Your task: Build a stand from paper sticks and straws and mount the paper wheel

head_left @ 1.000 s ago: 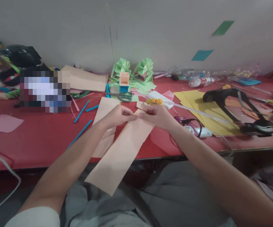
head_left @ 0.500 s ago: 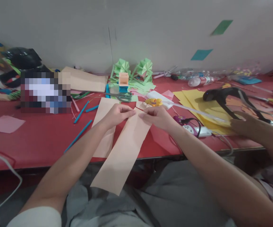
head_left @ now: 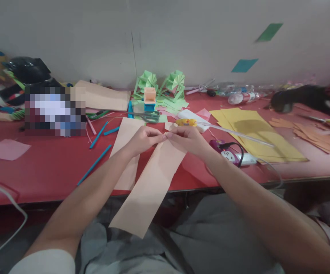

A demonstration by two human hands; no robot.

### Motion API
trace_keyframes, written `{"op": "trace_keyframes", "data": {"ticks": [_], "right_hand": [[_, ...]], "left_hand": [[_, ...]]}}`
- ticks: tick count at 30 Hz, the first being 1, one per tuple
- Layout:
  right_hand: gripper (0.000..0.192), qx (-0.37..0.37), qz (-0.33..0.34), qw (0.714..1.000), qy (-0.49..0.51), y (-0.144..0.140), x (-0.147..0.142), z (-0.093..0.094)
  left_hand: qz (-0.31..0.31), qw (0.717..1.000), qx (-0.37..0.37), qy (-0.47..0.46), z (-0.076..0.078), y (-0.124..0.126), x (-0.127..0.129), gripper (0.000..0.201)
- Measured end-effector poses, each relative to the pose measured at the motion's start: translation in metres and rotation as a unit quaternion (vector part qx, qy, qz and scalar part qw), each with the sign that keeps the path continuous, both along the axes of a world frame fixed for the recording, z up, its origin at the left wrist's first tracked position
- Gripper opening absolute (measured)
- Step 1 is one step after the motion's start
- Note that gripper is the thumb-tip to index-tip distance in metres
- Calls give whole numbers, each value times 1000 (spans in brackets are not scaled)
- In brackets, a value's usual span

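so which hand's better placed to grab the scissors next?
Left, probably. Both hands pinch the peach strip, but the left hand sits just below the scissors; the right hand is off to the side.

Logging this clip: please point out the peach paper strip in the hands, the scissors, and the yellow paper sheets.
peach paper strip (head_left: 150,182), head view, middle of the strip's face.
scissors (head_left: 150,116), head view, on the handles.
yellow paper sheets (head_left: 253,127), head view, bare centre of the top sheet.

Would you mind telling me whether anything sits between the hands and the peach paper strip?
Nothing visible does: the left hand and right hand both pinch the far end of the paper strip directly.
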State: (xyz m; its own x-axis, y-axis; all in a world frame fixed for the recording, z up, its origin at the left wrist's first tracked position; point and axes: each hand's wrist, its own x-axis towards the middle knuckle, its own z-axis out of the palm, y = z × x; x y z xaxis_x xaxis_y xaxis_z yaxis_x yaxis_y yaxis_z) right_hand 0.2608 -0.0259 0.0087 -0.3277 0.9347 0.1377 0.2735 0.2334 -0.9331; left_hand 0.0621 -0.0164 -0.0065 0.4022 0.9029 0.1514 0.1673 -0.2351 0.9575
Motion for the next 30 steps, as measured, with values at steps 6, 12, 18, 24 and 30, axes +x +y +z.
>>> {"op": "trace_keyframes", "data": {"ticks": [6, 12, 18, 24, 30], "right_hand": [[31, 13, -8, 1000, -22, 7, -3, -8], [27, 99, -36, 994, -42, 14, 1, -10], [20, 161, -91, 983, -16, 7, 1, -4], [22, 182, -158, 970, 35, 7, 6, 1], [30, 179, -162, 969, 53, 2, 15, 4]], "left_hand": [[-21, 1000, -10, 20, 3, -2, 1, 34], [-44, 996, -68, 23, 2, -3, -4, 35], [-77, 987, -116, 84, 20, -11, -15, 34], [-70, 970, -82, 218, 42, -29, -40, 32], [-1, 954, -101, 282, 38, -50, -80, 33]]}}
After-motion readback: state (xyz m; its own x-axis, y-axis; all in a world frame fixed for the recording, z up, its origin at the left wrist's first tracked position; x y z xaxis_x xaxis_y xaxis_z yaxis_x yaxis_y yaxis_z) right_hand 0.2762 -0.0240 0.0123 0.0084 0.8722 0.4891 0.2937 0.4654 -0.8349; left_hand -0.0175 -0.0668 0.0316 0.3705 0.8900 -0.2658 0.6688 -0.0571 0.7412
